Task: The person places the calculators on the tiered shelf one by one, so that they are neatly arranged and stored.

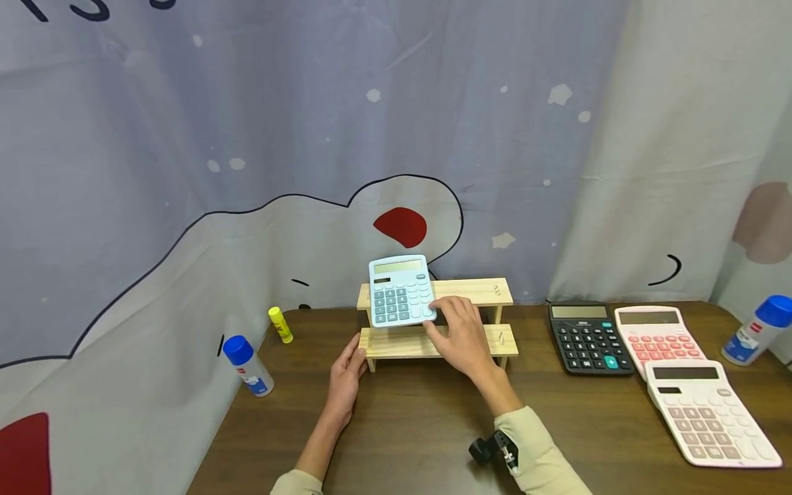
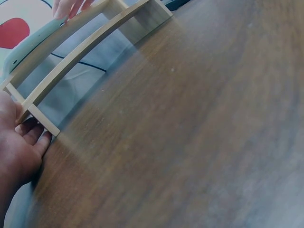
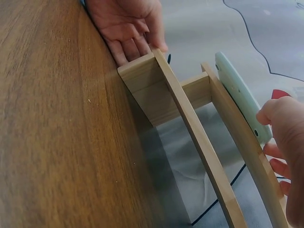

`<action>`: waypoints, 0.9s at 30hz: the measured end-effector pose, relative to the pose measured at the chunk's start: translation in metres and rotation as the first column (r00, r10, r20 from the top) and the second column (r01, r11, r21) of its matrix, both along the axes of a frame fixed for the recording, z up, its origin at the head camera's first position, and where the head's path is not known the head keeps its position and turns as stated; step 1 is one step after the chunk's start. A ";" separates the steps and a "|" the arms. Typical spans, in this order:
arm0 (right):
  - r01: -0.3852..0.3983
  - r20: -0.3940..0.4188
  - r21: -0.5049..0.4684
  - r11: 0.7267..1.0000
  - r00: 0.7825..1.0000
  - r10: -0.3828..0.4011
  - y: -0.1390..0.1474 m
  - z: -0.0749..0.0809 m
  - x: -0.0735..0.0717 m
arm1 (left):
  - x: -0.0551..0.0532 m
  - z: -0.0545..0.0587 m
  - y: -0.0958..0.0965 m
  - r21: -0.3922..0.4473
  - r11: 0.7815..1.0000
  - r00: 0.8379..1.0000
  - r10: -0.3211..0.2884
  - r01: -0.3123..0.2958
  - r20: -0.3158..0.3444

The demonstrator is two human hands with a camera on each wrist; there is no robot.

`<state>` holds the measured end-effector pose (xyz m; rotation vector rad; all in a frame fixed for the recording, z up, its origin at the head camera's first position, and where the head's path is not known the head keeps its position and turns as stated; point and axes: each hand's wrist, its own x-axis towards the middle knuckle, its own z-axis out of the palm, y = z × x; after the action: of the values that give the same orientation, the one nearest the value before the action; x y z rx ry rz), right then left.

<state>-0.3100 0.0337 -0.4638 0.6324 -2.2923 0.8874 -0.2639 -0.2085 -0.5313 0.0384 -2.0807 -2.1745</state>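
A two-step wooden stand (image 1: 405, 347) is on the table. On its upper step, toward the left, a light blue calculator (image 1: 401, 292) rests with its keys facing me. My right hand (image 1: 460, 337) pinches the calculator's lower right corner between thumb and fingers; in the right wrist view, the hand (image 3: 289, 142) is at the calculator's near end (image 3: 242, 95). At the stand's left end, my left hand (image 1: 346, 378) holds the side. In the right wrist view its thumb lies at the top corner and its fingers lie along the end piece.
To the right lie a black calculator (image 1: 590, 340), a white one with pink keys (image 1: 658, 337) and a white one with beige keys (image 1: 711, 412). Blue-capped bottles stand far right (image 1: 757, 330) and left (image 1: 249, 366), near a yellow glue stick (image 1: 280, 324). A patterned curtain (image 1: 309, 137) hangs behind.
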 end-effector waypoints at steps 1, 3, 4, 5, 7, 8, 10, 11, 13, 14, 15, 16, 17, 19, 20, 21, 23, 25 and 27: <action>0.000 -0.003 0.001 1.000 1.000 0.000 0.000 -0.001 0.000 | 0.000 0.000 0.000 -0.002 1.000 1.000 0.001 -0.001 0.000; 0.003 -0.011 0.003 1.000 1.000 -0.003 -0.001 -0.002 0.000 | 0.000 -0.001 0.000 -0.004 1.000 1.000 0.001 -0.001 0.000; 0.004 -0.019 0.003 1.000 1.000 -0.004 -0.001 -0.003 0.000 | 0.000 -0.001 0.000 0.000 1.000 1.000 0.002 -0.002 0.004; 0.006 -0.025 0.003 1.000 1.000 -0.006 -0.002 -0.003 0.000 | 0.000 -0.001 -0.001 -0.001 1.000 1.000 -0.001 0.001 0.003; 0.013 -0.032 0.007 1.000 0.999 -0.013 -0.002 -0.005 -0.001 | 0.000 -0.002 -0.001 -0.004 1.000 1.000 -0.006 0.006 -0.002; 0.017 -0.032 0.009 1.000 0.999 -0.017 -0.003 -0.005 -0.001 | 0.000 -0.002 -0.001 -0.004 1.000 1.000 -0.006 0.006 -0.001; 0.026 -0.038 0.015 1.000 0.999 -0.025 -0.004 -0.006 -0.001 | 0.000 -0.002 -0.001 -0.002 1.000 1.000 -0.007 0.006 -0.001; 0.031 -0.039 0.017 0.999 0.999 -0.030 -0.004 -0.006 -0.001 | 0.000 -0.001 -0.001 -0.002 1.000 1.000 -0.006 0.006 -0.003; 0.042 -0.048 0.016 0.999 0.998 -0.041 -0.006 -0.006 -0.001 | 0.000 -0.001 -0.001 -0.006 1.000 1.000 -0.005 0.005 -0.003; 0.048 -0.054 0.013 0.999 0.997 -0.047 -0.008 -0.006 0.000 | 0.001 -0.001 -0.002 -0.006 1.000 1.000 -0.006 0.006 -0.003; 0.056 -0.062 0.009 0.998 0.997 -0.055 -0.009 -0.005 0.000 | 0.001 0.000 -0.002 -0.007 1.000 1.000 -0.009 0.009 -0.004; 0.063 -0.068 0.004 0.998 0.996 -0.063 -0.010 -0.005 0.000 | 0.001 0.000 -0.002 -0.010 1.000 1.000 -0.012 0.012 -0.006; 0.070 -0.071 0.000 0.998 0.995 -0.070 -0.011 -0.005 0.001 | 0.001 0.000 -0.002 -0.010 1.000 1.000 -0.013 0.013 -0.004; 0.085 -0.077 -0.003 0.996 0.993 -0.085 -0.013 -0.004 0.001 | 0.001 0.000 -0.002 -0.006 1.000 1.000 -0.015 0.015 0.001; 0.093 -0.082 -0.005 0.996 0.992 -0.093 -0.014 -0.004 0.001 | 0.001 0.000 -0.002 -0.003 1.000 1.000 -0.015 0.015 0.002; 0.099 -0.085 -0.007 0.995 0.991 -0.099 -0.015 -0.005 0.001 | 0.000 0.001 -0.002 -0.003 1.000 1.000 -0.015 0.015 0.001; 0.109 -0.093 -0.012 0.994 0.990 -0.109 -0.016 -0.005 0.001 | 0.000 0.001 -0.002 -0.001 1.000 1.000 -0.013 0.013 0.003; 0.115 -0.095 -0.019 0.993 0.989 -0.117 -0.017 -0.005 0.001 | 0.001 0.001 -0.001 0.000 1.000 1.000 -0.011 0.011 0.005; 0.121 -0.093 -0.026 0.992 0.988 -0.123 -0.018 -0.005 0.001 | 0.001 0.002 -0.001 0.000 1.000 1.000 -0.013 0.013 0.005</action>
<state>-0.3092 0.0156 -0.4691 0.5087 -2.2084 0.8048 -0.2631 -0.2096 -0.5298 0.0304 -2.0898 -2.1833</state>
